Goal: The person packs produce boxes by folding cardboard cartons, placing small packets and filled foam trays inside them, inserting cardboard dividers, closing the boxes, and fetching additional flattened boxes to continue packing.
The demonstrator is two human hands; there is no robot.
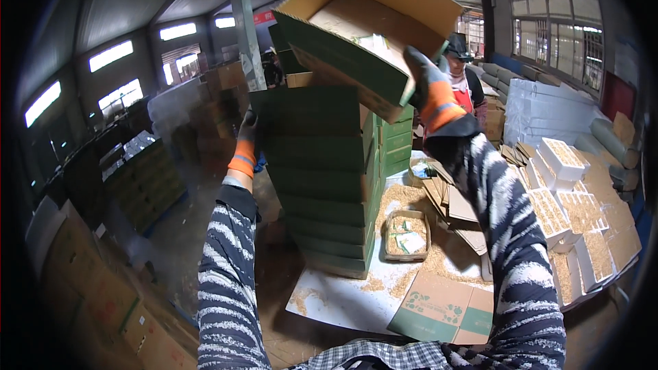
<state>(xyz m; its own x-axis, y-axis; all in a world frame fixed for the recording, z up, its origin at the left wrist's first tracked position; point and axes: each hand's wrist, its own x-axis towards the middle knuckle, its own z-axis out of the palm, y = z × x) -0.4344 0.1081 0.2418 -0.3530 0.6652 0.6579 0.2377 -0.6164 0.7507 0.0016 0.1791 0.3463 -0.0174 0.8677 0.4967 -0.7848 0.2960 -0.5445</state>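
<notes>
My right hand [433, 88], in a dark glove with an orange cuff, grips the near right corner of an open green cardboard box [356, 62]. The box is tilted, its brown inside showing and a small whitish packet [373, 42] on its bottom. It is raised over a tall stack of green boxes [312, 178], overlapping its upper right in view. My left hand [245, 142], gloved alike, is at the upper left edge of that stack. Its fingers point up along the side, apart from the raised box and partly hidden.
A white table [329, 305] with scattered shavings bears the stack, a small filled basket [407, 235], and flat cardboard [442, 305]. White trays [562, 161] of shavings are piled at right. Another person [460, 79] stands beyond the table. Cartons [89, 301] fill the lower left.
</notes>
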